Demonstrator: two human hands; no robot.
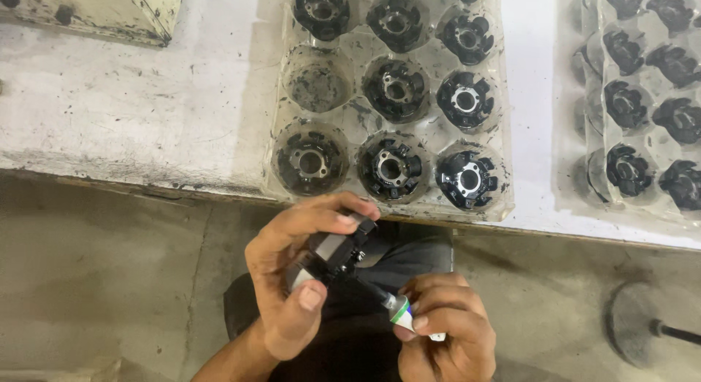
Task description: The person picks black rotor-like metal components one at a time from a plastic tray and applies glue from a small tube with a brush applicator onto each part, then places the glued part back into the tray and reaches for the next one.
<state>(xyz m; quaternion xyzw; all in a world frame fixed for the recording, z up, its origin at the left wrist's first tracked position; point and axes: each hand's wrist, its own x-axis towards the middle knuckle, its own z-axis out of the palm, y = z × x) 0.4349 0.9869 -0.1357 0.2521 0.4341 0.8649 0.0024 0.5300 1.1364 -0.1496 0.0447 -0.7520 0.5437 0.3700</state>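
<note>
I am wearing dark grey trousers (409, 254), creasing over my knees, and nothing on my forearms. My left hand (296, 280) and right hand (445, 327) are bare, gloveless and ringless, with short, plain nails showing.

Left hand (296, 280) curled, thumb and fingers gripping just below the table edge (146, 183); right hand (445, 327) lower, apparently pinching closed.

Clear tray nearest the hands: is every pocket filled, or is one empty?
One is empty. The clear tray has a black part in each visible pocket except the left pocket of the middle row, which holds only dark grime.
</note>
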